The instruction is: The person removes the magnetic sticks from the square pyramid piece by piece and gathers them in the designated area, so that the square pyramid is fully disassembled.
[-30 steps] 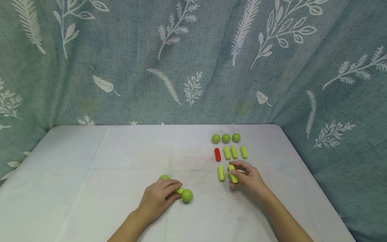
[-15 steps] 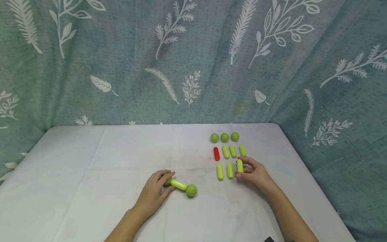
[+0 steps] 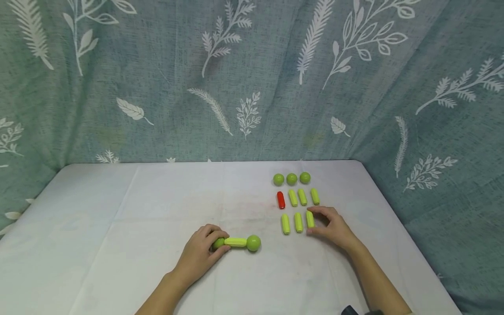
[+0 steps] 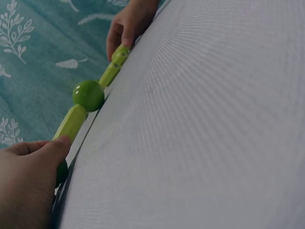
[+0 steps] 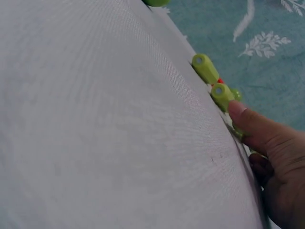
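On the table my left hand (image 3: 202, 248) grips the near end of a joined piece: a yellow-green rod (image 3: 236, 242) with a green ball (image 3: 253, 243) at its right end. The other green ball (image 3: 218, 243) is partly covered by the fingers. In the left wrist view, thumb and fingers pinch the rod (image 4: 71, 121) close to that covered ball. My right hand (image 3: 332, 227) pinches a yellow-green rod (image 3: 310, 219) between thumb and fingertips at its two ends. This rod stands at the right of two similar rods, the middle one (image 3: 298, 222) and the left one (image 3: 285, 224).
Behind the front rods lie a red rod (image 3: 281, 200) and three yellow-green rods (image 3: 302, 197). Further back, three green balls (image 3: 292, 179) form a row. The white table (image 3: 157, 201) ends at a patterned green curtain (image 3: 177, 109).
My right hand has set one rod down beside the left one and now pinches another to its right. The piece in my left hand has turned from slanted to nearly level.
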Motion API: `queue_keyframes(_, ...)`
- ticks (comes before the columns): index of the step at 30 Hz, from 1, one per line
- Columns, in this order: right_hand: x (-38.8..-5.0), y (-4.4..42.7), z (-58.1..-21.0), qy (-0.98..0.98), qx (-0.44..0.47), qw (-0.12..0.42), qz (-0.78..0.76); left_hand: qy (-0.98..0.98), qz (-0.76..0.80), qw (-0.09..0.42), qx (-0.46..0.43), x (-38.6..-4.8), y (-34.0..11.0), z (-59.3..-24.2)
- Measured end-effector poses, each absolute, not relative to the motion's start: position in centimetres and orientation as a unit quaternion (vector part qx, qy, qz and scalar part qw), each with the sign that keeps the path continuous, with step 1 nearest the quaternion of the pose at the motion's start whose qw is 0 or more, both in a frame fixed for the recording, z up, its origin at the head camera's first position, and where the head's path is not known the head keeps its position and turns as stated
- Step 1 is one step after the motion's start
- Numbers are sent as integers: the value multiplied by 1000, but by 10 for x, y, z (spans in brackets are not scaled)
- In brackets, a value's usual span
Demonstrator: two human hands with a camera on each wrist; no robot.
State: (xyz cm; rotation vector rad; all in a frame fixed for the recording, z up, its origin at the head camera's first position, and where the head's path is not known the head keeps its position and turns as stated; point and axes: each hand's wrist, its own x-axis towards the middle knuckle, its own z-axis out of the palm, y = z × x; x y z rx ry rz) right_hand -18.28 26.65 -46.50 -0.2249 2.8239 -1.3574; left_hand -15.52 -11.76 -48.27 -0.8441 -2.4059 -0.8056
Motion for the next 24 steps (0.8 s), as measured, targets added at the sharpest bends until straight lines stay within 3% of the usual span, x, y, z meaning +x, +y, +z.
queue_keyframes(18,-183,270,-465,905,-87,4,-417,-873,-295,233,-312,-155,-116,-483)
queue_keyframes(24,-181,274,-466,890,-102,-53,-440,-880,-284,215,-313,-151,-116,-480)
